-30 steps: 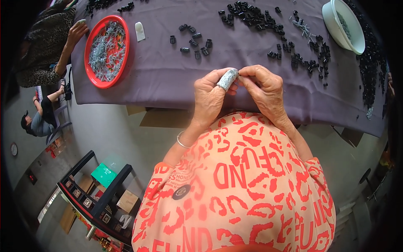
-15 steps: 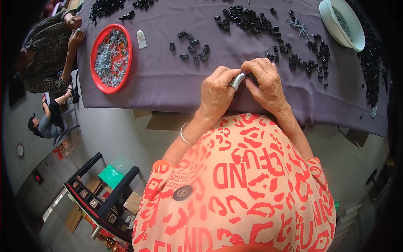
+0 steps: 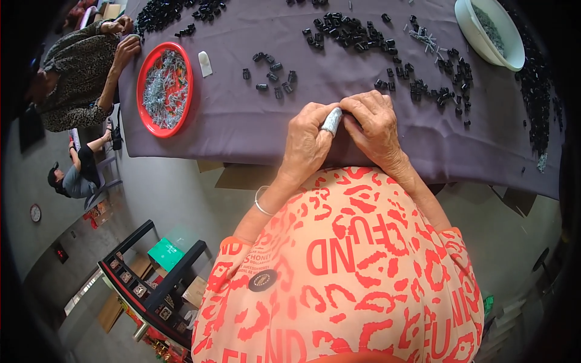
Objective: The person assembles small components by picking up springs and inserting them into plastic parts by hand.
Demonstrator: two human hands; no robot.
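Observation:
My left hand (image 3: 308, 139) and my right hand (image 3: 372, 124) meet over the near edge of the cloth-covered table, fingertips pressed together. A silvery wrap (image 3: 331, 121) covers one digit of the left hand. Whatever the fingertips pinch is hidden behind them. Beyond and to the left lies a loose group of small black cylindrical parts (image 3: 272, 77). Past the right hand, many more such black parts (image 3: 357, 33) are scattered, with a little heap of thin grey metal pins (image 3: 425, 39) among them.
A red tray (image 3: 144, 109) of small metallic pieces stands on the left, beside a white oval piece (image 3: 205, 63). At the far right a pale bowl (image 3: 511, 45) holds grey bits, next to a long black pile (image 3: 538, 115). Another person's hands (image 3: 124, 42) work at the left edge.
My hands remain together with a small shift of the fingers; the dark bit seen between them earlier is now hidden. The whole view has shifted slightly. The other person's hands have moved a little.

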